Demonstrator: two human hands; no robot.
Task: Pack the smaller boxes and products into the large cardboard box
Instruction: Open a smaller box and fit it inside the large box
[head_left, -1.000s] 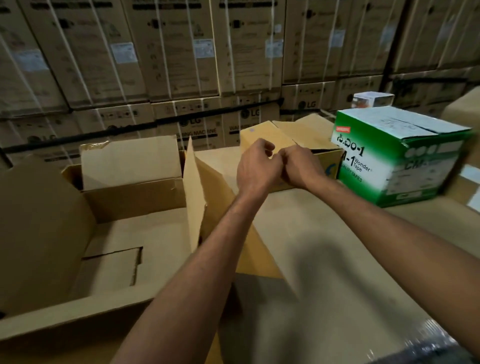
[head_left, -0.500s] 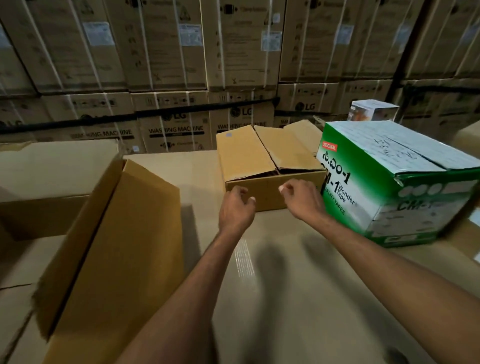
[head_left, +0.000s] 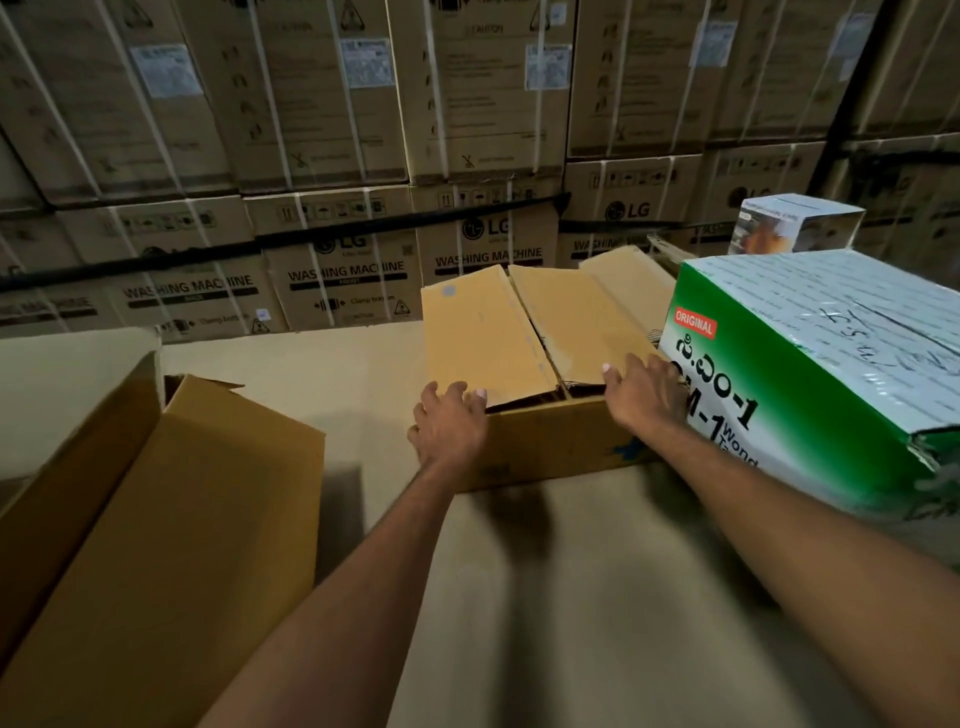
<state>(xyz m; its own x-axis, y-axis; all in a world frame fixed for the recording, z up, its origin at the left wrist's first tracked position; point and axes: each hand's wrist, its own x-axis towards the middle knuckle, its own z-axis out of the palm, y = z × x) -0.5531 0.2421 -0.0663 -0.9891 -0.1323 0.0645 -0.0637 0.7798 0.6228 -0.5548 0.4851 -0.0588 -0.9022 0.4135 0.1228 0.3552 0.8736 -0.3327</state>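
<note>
A small brown cardboard box (head_left: 519, 332) with its top flaps folded down sits on the cardboard work surface (head_left: 571, 597), just left of a green-and-white tape box (head_left: 831, 364). My left hand (head_left: 449, 426) grips its near left corner, fingers over the top edge and thumb down the side. My right hand (head_left: 644, 389) holds the near right corner with its fingers on the right flap; its thumb is hidden. The large open cardboard box (head_left: 182, 519) stands at the left, its flap leaning toward me and hiding the inside.
A small white product box (head_left: 795, 223) sits behind the tape box. Another brown box (head_left: 628, 275) shows behind the small one. Strapped washing machine cartons (head_left: 337, 275) form a wall along the back.
My hands parted and reached forward from mid-air onto the small brown box's near corners. The view swung right, so the large box slid to the left edge.
</note>
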